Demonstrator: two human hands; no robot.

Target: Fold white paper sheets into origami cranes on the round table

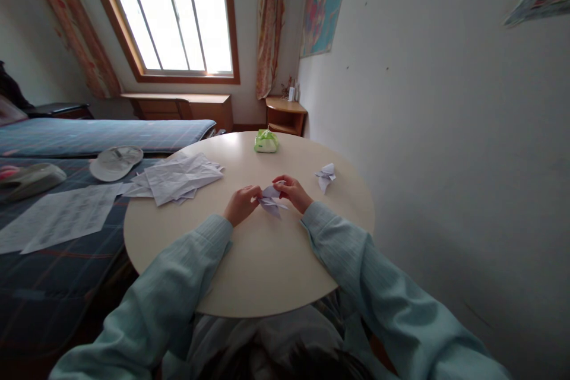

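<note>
Between my two hands is a small folded piece of white paper (271,204), held just above the round table (262,273). My left hand (243,203) pinches its left side between thumb and fingers. On the other side, my right hand (292,190) is closed on the upper right part of the same paper. Pointed flaps stick out below and between the fingers. A second folded paper figure (326,177) stands on the table to the right of my right hand. The parts of the paper under my fingertips are hidden.
A pile of creased paper sheets (182,177) lies at the table's left edge. Farther back sits a green tissue pack (266,141). On the plaid bed (57,279) at left are a white cap (116,162) and printed sheets (66,214). A wall (445,160) rises close on the right.
</note>
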